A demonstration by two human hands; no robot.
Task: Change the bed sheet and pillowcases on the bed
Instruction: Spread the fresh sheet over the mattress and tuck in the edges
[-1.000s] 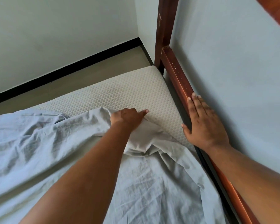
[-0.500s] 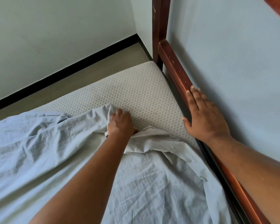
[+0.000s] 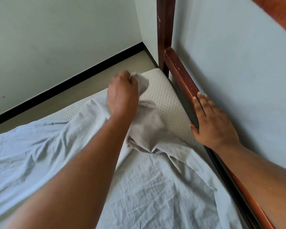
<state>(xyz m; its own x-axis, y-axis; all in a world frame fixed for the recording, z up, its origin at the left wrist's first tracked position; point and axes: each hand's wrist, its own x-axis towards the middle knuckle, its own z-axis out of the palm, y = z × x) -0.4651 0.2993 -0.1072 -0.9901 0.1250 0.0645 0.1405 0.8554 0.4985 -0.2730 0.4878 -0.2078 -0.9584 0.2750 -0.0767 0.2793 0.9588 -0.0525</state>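
A pale blue-grey bed sheet lies wrinkled over most of the mattress. The cream quilted mattress is bare at its far corner. My left hand is closed on a bunched corner of the sheet, lifted and stretched toward that far corner. My right hand rests flat, fingers together, on the brown wooden bed rail and presses against it at the mattress edge.
A wooden bedpost rises at the far corner against the pale wall. A strip of beige floor with a black skirting runs beyond the mattress on the left.
My left hand has gripped the sheet's corner and carried it up and away toward the bare far corner of the mattress. My right hand stays on the rail.
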